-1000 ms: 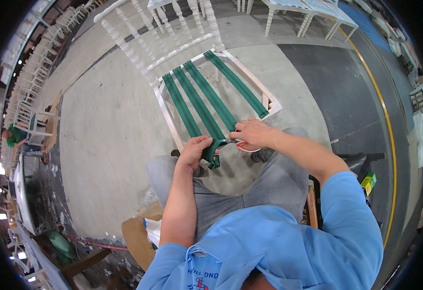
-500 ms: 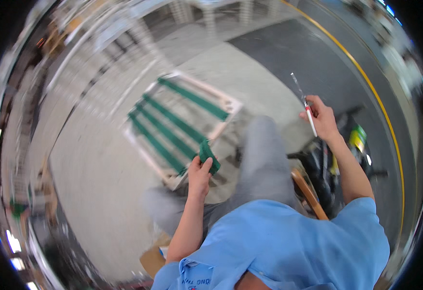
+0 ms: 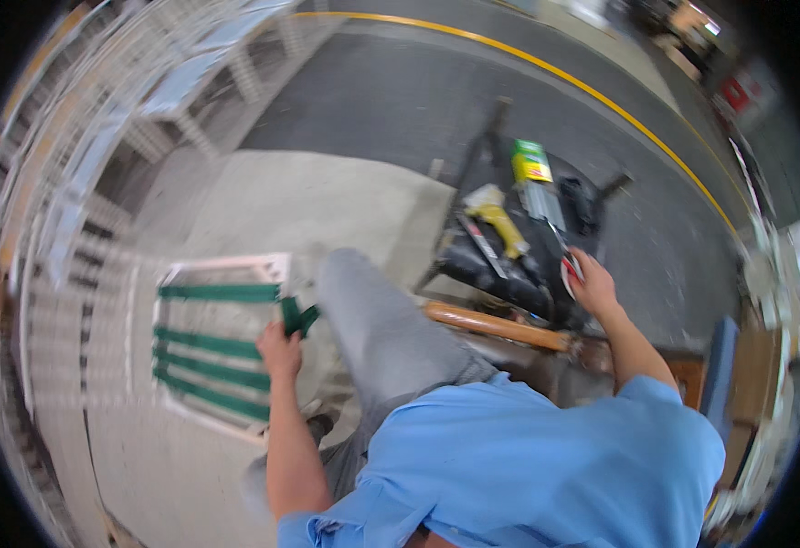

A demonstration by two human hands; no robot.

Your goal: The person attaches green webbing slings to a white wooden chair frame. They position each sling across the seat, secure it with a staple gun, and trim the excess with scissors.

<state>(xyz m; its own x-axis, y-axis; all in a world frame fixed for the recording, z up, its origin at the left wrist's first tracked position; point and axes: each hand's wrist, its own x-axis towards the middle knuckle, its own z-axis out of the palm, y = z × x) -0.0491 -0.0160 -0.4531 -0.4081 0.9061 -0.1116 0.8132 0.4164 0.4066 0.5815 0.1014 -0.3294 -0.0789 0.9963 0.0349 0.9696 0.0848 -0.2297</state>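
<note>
My left hand (image 3: 281, 352) is closed on a piece of dark green webbing (image 3: 296, 317), just above the near side of a pale frame (image 3: 276, 267). Several dark green straps (image 3: 222, 292) run across that frame, which stands low by my left leg. Out to the right, my right hand (image 3: 593, 285) grips a slim red-and-white tool (image 3: 571, 267) with a shiny metal end. It is over the edge of a black stand (image 3: 487, 274); whether the tool touches anything there I cannot tell.
On the black stand lie a yellow-handled tool (image 3: 502, 226), a slim white-and-red tool (image 3: 480, 245) and a green-and-yellow packet (image 3: 531, 163). A wooden bar (image 3: 496, 326) lies between me and the stand. Pale furniture frames (image 3: 180, 119) line the far left.
My view has swung right, so the frame sits further left and the black stand shows fully. My right hand has gone from raised over the floor to the stand, still holding the tool.
</note>
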